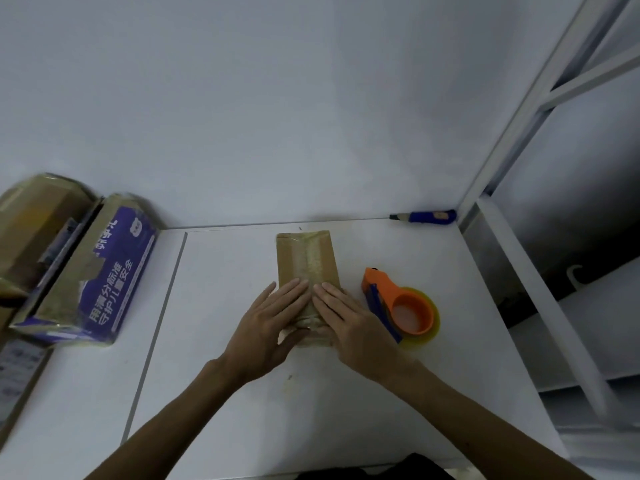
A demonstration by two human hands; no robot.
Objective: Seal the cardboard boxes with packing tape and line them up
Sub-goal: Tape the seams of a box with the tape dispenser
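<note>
On white table [221, 427]: L hand [266, 323] & R hand [349, 327] pressing small cardboard box [304, 258], fingers straight, flat; orange tape dispenser [401, 306] just beside.

- The scene is dimly and evenly lit, with a cool bluish cast over the white table [311, 427].
- Deep shade is seen behind the metal frame [500, 161] on the right.
- Straight lines are bent by wide-angle distortion near the edges.
- The boxes [104, 271] at the left edge are smeared by blur.
</note>
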